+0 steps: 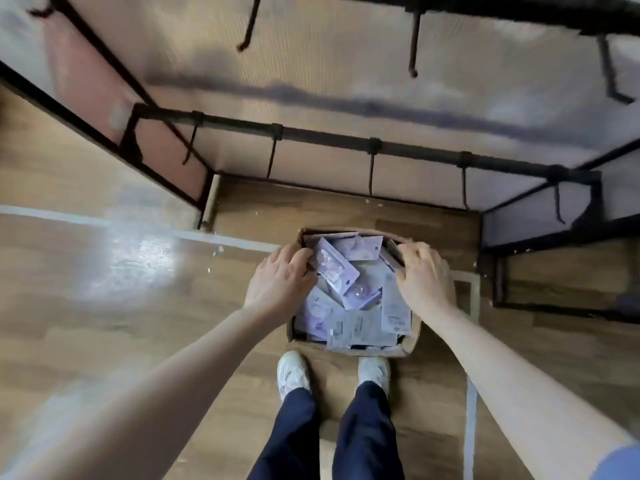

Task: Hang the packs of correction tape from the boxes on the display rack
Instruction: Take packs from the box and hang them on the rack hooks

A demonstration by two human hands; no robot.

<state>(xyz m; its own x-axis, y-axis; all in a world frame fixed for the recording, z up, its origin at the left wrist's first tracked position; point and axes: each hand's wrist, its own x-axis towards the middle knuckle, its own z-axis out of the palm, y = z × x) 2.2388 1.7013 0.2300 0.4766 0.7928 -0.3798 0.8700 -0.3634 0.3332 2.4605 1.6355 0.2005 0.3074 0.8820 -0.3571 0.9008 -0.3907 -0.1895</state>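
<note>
Both grips reach down into the cardboard box (pixel 410 344) on the floor (pixel 104 289): left hand (pixel 278 282) curls its fingers on purple packs of correction tape (pixel 337 271), right hand (pixel 424 273) curls over the box's far right edge. Black display rack (pixel 374 147) stands beyond, hooks bare.

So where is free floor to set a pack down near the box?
Bare floor lies between the box and the rack, and left of the left hand. The box is crowded with packs; the shoes block its near side.
</note>
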